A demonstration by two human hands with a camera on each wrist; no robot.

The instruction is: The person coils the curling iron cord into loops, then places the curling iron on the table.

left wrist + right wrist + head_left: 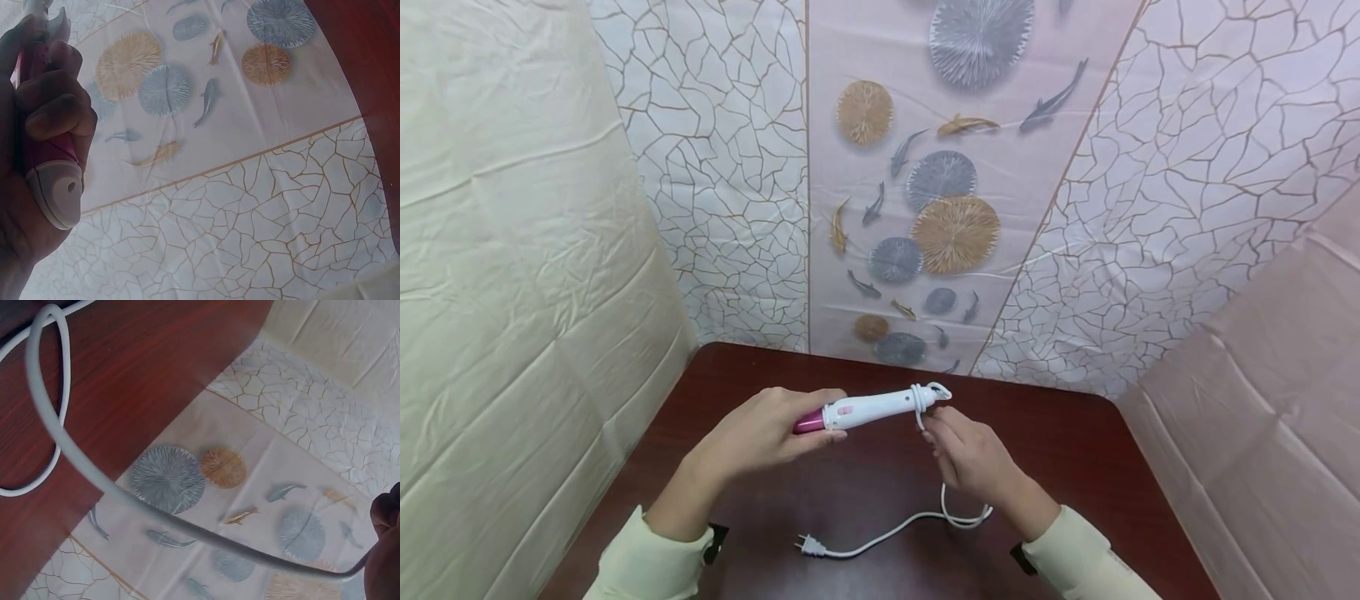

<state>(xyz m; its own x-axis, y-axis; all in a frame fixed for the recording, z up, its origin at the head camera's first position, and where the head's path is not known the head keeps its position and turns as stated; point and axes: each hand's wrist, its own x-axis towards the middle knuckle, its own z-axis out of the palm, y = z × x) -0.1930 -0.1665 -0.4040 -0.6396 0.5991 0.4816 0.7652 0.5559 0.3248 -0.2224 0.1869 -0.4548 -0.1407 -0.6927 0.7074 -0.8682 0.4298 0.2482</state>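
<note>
- Overhead, the left hand [760,437] grips a white and pink hair styling wand [868,408] by its pink end, fingers curled round the barrel, thumb on top.
- Wand held roughly level above the table [1112,450], white end pointing toward the right hand [973,458].
- Left wrist view: fingers [53,106] wrapped tight round the pink barrel; rounded grey-white end cap of the wand [56,197] pokes out below them.
- White cord [925,400] is looped round the wand's white end, a few turns, with a small loop sticking out past the tip.
- Right hand sits just below that end, fingers curled, pinching the cord where it drops from the wraps. Exact finger contact hard to read from the head view.
- Right wrist view: cord [125,500] runs taut in a long arc across the frame to a fingertip [384,515] at the right edge; slack coil lies on the table [156,381] at upper left.
- Rest of the cord hangs behind the right wrist, curls in a loose loop on the tabletop, runs left to the plug [810,546], which lies flat near the front edge between the two forearms.
- Both sleeves [647,562] pale cream; dark strap at each wrist.
- Table dark red-brown wood.
- Backdrop: crackle-pattern sheet with a fish-and-lily-pad panel [925,208] at centre; cream sheet left, pink sheet right.
</note>
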